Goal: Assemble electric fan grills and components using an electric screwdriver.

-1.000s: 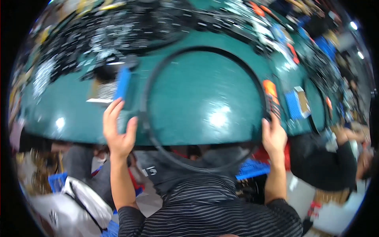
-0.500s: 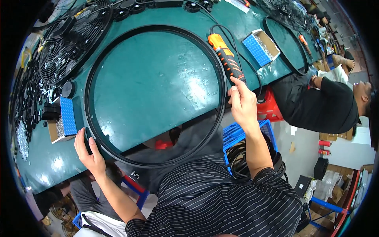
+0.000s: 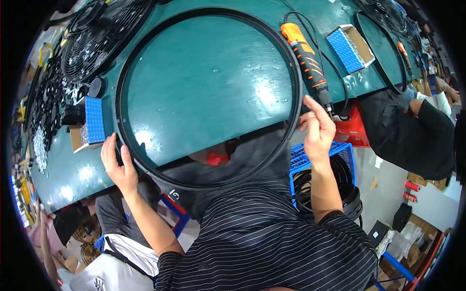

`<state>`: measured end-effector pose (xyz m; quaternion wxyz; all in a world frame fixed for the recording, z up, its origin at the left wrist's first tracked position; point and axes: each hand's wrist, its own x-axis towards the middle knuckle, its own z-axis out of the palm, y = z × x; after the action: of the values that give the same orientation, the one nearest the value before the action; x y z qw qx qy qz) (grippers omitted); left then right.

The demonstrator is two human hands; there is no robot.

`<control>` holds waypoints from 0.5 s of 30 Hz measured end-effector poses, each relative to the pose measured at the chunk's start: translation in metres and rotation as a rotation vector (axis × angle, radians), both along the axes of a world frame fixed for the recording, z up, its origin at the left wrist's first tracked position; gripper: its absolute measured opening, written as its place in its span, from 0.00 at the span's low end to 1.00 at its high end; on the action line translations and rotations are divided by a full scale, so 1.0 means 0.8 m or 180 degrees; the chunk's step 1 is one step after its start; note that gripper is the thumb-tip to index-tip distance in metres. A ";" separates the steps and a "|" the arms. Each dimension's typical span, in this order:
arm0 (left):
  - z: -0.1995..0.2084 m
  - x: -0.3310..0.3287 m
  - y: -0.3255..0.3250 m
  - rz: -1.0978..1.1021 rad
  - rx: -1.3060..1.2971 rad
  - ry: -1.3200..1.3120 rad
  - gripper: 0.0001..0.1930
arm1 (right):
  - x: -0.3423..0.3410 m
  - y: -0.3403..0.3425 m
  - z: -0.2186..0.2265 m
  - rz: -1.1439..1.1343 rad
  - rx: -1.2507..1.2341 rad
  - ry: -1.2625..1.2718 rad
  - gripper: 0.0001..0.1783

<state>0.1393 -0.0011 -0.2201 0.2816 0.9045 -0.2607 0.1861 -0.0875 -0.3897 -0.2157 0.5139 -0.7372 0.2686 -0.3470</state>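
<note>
A large thin black ring (image 3: 212, 10) lies on the green table, its near part jutting past the edge over my lap. My left hand (image 3: 121, 167) is at the ring's lower left outer side, fingers stretched and thumb apart, fingertips at or close to the rim. On the right side my right hand (image 3: 319, 136) has its index finger extended and the other fingers loosely bent, close against the rim. Neither hand visibly grips the ring. Just beyond my right hand lies an orange and black power screwdriver (image 3: 307, 57) with a cable, its tip pointing toward that hand.
Blue-sided boxes of small metal parts stand at right (image 3: 345, 51) and left (image 3: 94, 119). Black fan grilles (image 3: 104, 41) and small black parts fill the left. A blue crate (image 3: 353, 162) holding black rings stands below the table beside a red stool (image 3: 352, 131). Other people sit on both sides.
The whole view has shifted, so the table and ring appear higher and further right. Relative to the ring and screwdriver, my right hand has moved nearer to me.
</note>
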 end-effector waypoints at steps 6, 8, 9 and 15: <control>-0.004 0.002 0.013 -0.0118 0.0060 0.0074 0.19 | -0.006 0.012 -0.021 0.0312 0.0190 -0.0179 0.24; -0.009 0.002 0.016 -0.0141 0.0029 0.0082 0.19 | -0.006 0.012 -0.023 0.0317 0.0390 -0.0236 0.24; -0.012 0.004 0.013 -0.0155 0.0045 0.0098 0.19 | -0.009 0.009 -0.026 0.0355 0.0413 -0.0214 0.24; -0.018 0.003 0.015 -0.0064 -0.0064 0.0029 0.20 | -0.004 0.005 -0.011 0.0447 0.0305 0.0003 0.24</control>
<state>0.1418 0.0110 -0.2346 0.2938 0.8998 -0.2666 0.1817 -0.0906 -0.3855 -0.2243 0.5716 -0.7289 0.2327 -0.2964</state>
